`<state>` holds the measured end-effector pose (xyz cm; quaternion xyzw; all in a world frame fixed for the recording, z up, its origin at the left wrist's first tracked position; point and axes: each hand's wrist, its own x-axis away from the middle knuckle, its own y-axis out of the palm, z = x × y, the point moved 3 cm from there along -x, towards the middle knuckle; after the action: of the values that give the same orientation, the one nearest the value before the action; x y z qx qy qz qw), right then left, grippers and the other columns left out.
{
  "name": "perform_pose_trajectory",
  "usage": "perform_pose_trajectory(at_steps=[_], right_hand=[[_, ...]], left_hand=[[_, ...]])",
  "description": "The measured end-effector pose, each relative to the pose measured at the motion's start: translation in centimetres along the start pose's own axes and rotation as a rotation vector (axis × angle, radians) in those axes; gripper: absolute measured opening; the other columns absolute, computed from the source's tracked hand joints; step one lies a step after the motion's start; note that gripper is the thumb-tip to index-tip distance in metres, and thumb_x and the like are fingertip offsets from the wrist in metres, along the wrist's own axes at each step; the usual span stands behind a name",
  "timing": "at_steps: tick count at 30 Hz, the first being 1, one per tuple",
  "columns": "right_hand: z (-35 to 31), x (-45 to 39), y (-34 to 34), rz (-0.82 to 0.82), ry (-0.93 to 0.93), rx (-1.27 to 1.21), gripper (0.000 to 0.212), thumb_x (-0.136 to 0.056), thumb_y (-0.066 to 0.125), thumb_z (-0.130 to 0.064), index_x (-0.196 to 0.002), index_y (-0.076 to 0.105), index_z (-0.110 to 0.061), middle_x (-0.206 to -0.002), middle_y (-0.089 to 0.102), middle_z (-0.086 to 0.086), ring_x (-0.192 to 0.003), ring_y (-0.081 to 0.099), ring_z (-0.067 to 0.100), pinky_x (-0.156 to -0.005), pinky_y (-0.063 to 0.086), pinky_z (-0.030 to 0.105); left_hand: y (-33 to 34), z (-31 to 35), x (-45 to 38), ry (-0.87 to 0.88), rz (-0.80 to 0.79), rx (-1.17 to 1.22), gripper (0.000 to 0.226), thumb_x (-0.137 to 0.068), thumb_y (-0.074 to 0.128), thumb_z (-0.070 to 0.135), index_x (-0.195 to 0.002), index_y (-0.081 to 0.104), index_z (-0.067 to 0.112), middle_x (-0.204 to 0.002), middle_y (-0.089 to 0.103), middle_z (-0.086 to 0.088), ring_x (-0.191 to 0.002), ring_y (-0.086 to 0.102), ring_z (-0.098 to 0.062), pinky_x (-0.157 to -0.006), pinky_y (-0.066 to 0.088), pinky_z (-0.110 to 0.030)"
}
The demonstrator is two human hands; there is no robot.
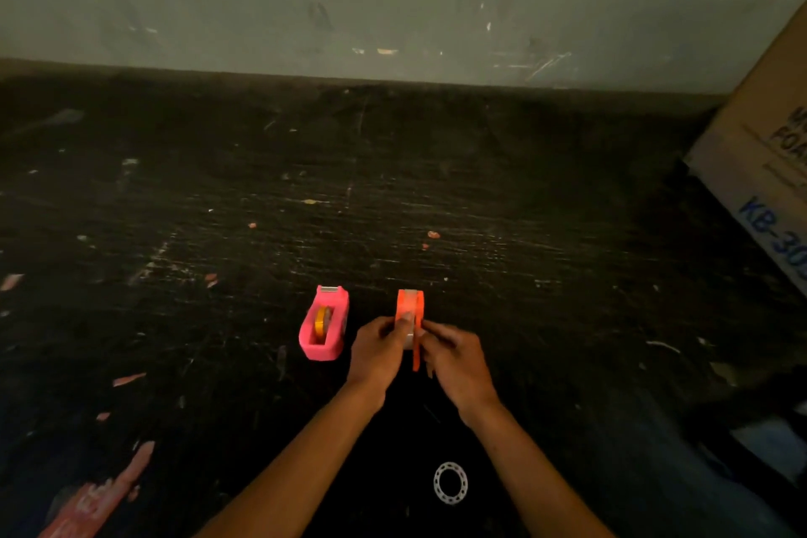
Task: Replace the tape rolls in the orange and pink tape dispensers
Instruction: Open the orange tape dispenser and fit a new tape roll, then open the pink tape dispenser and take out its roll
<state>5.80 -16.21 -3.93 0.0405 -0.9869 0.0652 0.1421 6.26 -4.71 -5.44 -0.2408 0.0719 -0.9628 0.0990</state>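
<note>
The cardboard box [760, 135] at the right edge carries the only print that can be read: blue characters "KB-30" running down its side, cut off by the picture's edge. Above them stands dark lettering, of which only "FOR" can be made out, the rest being blurred and cropped. A reddish scrap [94, 502] on the worktop at lower left bears pale marks too blurred to read.

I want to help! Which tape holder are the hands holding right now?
The orange dispenser. Both the left hand and the right hand hold it, while the pink dispenser sits untouched beside it on the dark table.
</note>
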Motion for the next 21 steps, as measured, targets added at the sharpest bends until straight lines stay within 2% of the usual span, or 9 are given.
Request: perform_pose_trajectory(at_steps=[2, 4, 9, 12, 14, 15, 17, 19, 21], right_hand=[[0.4, -0.7, 0.0, 0.002, 0.021, 0.001, 0.036, -0.092, 0.054, -0.008, -0.078, 0.071, -0.036, -0.099, 0.074, 0.009, -0.090, 0.070, 0.019, -0.081, 0.054, 0.037], [0.6, -1.0, 0.3, -0.003, 0.031, 0.009, 0.037, -0.092, 0.053, -0.008, -0.080, 0.070, -0.038, -0.100, 0.075, 0.005, -0.097, 0.070, 0.020, -0.088, 0.054, 0.040], [0.9, -1.1, 0.6, 0.011, 0.049, -0.035, 0.028, -0.092, 0.054, -0.009, -0.098, 0.071, -0.030, -0.103, 0.075, 0.002, -0.099, 0.069, 0.017, -0.090, 0.054, 0.037], [1.3, -1.1, 0.7, 0.013, 0.101, -0.058, 0.027, -0.091, 0.055, -0.011, -0.091, 0.073, -0.031, -0.098, 0.076, 0.001, -0.096, 0.070, 0.019, -0.090, 0.055, 0.039], [1.4, -1.2, 0.7, 0.007, 0.143, -0.126, 0.031, -0.092, 0.052, -0.007, -0.082, 0.075, -0.027, -0.090, 0.077, 0.002, -0.094, 0.071, 0.022, -0.089, 0.054, 0.040], [1.4, -1.1, 0.7, 0.007, 0.162, -0.145, 0.032, -0.092, 0.051, -0.005, -0.082, 0.075, -0.023, -0.084, 0.076, 0.000, -0.090, 0.071, 0.022, -0.087, 0.054, 0.039], [1.3, -1.0, 0.4, 0.062, 0.169, -0.126, 0.025, -0.094, 0.050, -0.005, -0.096, 0.073, -0.012, -0.077, 0.072, -0.002, -0.079, 0.069, 0.020, -0.078, 0.055, 0.034], [0.8, -1.0, -0.2, 0.209, 0.096, 0.006, 0.019, -0.094, 0.052, -0.007, -0.105, 0.067, -0.008, -0.081, 0.068, 0.001, -0.066, 0.062, 0.012, -0.063, 0.053, 0.020], [-0.5, -0.8, 0.0, 0.329, -0.069, 0.127, 0.018, -0.091, 0.055, -0.007, -0.104, 0.068, -0.010, -0.094, 0.065, 0.002, -0.072, 0.056, -0.003, -0.067, 0.049, 0.011]], left_hand=[[0.2, 0.2, -0.3, 0.016, -0.010, -0.059, 0.016, -0.089, 0.055, 0.033, -0.086, 0.068, 0.024, -0.091, 0.072, -0.002, -0.076, 0.063, -0.008, -0.062, 0.044, -0.024], [0.3, 0.5, -0.4, 0.019, -0.007, -0.097, 0.018, -0.090, 0.053, 0.031, -0.092, 0.069, 0.022, -0.090, 0.071, 0.000, -0.078, 0.064, -0.007, -0.063, 0.046, -0.023], [-0.1, 0.8, 0.0, 0.023, -0.040, -0.117, 0.026, -0.090, 0.053, 0.036, -0.104, 0.068, 0.022, -0.100, 0.072, 0.000, -0.086, 0.065, -0.009, -0.072, 0.048, -0.024], [-0.5, 0.8, 0.8, 0.025, -0.064, -0.103, 0.028, -0.089, 0.052, 0.040, -0.107, 0.066, 0.023, -0.102, 0.070, 0.001, -0.091, 0.063, -0.007, -0.075, 0.046, -0.023], [-1.1, 0.8, 1.6, 0.083, -0.042, -0.094, 0.025, -0.090, 0.054, 0.033, -0.109, 0.064, 0.020, -0.100, 0.068, 0.003, -0.090, 0.062, -0.006, -0.077, 0.047, -0.021], [-1.7, 0.8, 2.1, 0.127, -0.011, -0.097, 0.023, -0.089, 0.057, 0.027, -0.110, 0.062, 0.017, -0.099, 0.066, 0.005, -0.089, 0.061, -0.005, -0.077, 0.047, -0.019], [-3.9, 0.8, 3.3, 0.250, 0.124, -0.154, 0.026, -0.085, 0.062, 0.015, -0.111, 0.060, 0.016, -0.098, 0.060, 0.007, -0.088, 0.058, -0.002, -0.079, 0.048, -0.019], [-6.6, 0.5, 3.8, 0.351, 0.293, -0.250, 0.033, -0.079, 0.069, 0.014, -0.110, 0.060, 0.017, -0.105, 0.056, 0.000, -0.096, 0.057, -0.012, -0.089, 0.048, -0.030], [-9.1, -0.4, 3.2, 0.319, 0.362, -0.346, 0.047, -0.073, 0.073, 0.023, -0.117, 0.057, 0.017, -0.117, 0.055, -0.010, -0.112, 0.052, -0.026, -0.098, 0.043, -0.039]])
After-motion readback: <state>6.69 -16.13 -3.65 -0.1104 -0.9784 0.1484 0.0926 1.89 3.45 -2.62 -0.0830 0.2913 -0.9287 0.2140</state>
